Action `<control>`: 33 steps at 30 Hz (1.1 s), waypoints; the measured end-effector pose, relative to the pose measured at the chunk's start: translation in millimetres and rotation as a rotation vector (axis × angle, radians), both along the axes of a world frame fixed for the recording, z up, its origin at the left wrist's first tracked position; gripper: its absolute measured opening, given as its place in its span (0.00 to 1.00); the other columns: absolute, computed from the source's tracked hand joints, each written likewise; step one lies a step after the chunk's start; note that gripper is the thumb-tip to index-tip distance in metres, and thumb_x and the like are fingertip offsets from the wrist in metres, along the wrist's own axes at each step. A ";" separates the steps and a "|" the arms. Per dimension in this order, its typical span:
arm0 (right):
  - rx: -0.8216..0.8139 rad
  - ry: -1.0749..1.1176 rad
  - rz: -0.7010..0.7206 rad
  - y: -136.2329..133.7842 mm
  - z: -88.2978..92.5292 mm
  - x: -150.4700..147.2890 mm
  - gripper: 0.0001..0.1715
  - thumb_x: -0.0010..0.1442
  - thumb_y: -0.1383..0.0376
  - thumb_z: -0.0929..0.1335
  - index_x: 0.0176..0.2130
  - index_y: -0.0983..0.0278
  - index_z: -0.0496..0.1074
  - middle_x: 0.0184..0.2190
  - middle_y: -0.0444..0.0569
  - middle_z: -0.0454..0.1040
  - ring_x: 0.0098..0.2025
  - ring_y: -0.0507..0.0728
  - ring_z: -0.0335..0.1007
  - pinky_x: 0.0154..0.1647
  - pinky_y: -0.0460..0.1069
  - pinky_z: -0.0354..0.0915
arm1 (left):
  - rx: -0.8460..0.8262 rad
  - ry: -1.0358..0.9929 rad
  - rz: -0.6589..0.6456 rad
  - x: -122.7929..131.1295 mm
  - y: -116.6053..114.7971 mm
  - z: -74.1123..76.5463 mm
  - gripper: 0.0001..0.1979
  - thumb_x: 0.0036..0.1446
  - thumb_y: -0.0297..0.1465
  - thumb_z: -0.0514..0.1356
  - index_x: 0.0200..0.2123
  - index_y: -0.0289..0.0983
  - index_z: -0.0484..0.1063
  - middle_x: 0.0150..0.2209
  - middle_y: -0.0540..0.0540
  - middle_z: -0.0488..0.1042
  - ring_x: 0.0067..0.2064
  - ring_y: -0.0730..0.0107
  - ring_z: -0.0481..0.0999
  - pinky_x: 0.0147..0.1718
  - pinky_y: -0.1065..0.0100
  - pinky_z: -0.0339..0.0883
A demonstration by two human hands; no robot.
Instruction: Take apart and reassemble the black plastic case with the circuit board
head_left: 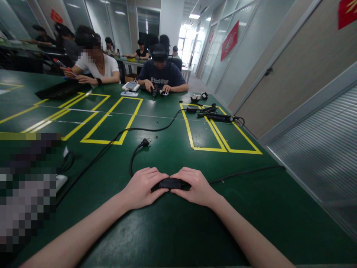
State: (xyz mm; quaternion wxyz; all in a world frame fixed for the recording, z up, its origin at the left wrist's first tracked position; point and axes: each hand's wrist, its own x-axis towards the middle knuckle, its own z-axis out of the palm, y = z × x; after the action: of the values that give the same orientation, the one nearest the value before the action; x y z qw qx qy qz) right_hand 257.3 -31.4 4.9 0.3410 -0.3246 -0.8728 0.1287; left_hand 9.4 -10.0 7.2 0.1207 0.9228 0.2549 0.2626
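A black power adapter (170,183) lies on the green table (173,223) right in front of me. My left hand (143,186) closes over its left end and my right hand (195,185) over its right end, fingers curled onto it. A black cord runs from under my left hand to a plug (145,142) lying just beyond. Another thin cord (245,172) leads off to the right from my right hand.
Yellow tape rectangles (111,121) mark the table. A long black cable (156,129) crosses to black tools (217,116) at the right. Two people sit working at the far edge, with a white device (131,86) between them. A wall runs along the right side.
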 end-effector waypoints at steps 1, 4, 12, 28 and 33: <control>0.002 0.006 0.003 0.1 -0.8 -0.1 0.13 0.65 0.61 0.73 0.48 0.63 0.77 0.36 0.51 0.82 0.35 0.57 0.76 0.38 0.51 0.72 | -0.004 0.005 0.003 0.3 -0.2 -0.1 0.12 0.70 0.37 0.59 0.51 0.37 0.74 0.40 0.44 0.81 0.41 0.62 0.79 0.39 0.64 0.71; 0.019 0.010 0.008 -0.4 -2.1 -0.9 0.12 0.65 0.61 0.72 0.48 0.63 0.76 0.37 0.52 0.82 0.35 0.58 0.76 0.38 0.52 0.72 | 0.006 0.005 0.017 1.5 -0.8 0.1 0.14 0.68 0.36 0.61 0.52 0.36 0.74 0.42 0.44 0.81 0.43 0.61 0.80 0.41 0.63 0.71; -0.655 0.134 -0.095 -15.4 13.8 -10.2 0.14 0.57 0.62 0.75 0.39 0.61 0.69 0.32 0.41 0.74 0.32 0.52 0.72 0.33 0.47 0.66 | 0.074 -0.010 -0.028 5.5 -4.8 0.8 0.10 0.69 0.35 0.58 0.47 0.36 0.74 0.38 0.44 0.80 0.39 0.63 0.78 0.37 0.64 0.67; -1.247 0.524 -0.022 12.4 60.7 126.5 0.32 0.56 0.42 0.74 0.44 0.59 0.62 0.28 0.43 0.73 0.14 0.42 0.43 0.14 0.42 0.34 | 0.292 -0.134 0.124 -2.5 -0.5 7.1 0.30 0.69 0.32 0.59 0.70 0.37 0.58 0.67 0.33 0.67 0.67 0.50 0.67 0.65 0.48 0.63; -0.793 0.853 -0.580 16.8 78.9 176.4 0.24 0.62 0.41 0.63 0.35 0.58 0.66 0.24 0.40 0.62 0.16 0.45 0.32 0.17 0.47 0.34 | 0.105 -0.006 0.043 -3.1 -0.6 1.4 0.26 0.69 0.31 0.58 0.69 0.40 0.62 0.65 0.37 0.70 0.66 0.52 0.69 0.64 0.48 0.66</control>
State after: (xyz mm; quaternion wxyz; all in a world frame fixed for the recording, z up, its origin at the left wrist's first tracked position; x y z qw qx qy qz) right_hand 433.7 -14.7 83.8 0.5328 -0.5687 -0.4242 0.4612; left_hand 6.3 -10.6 8.6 0.0671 0.9213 0.2604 0.2809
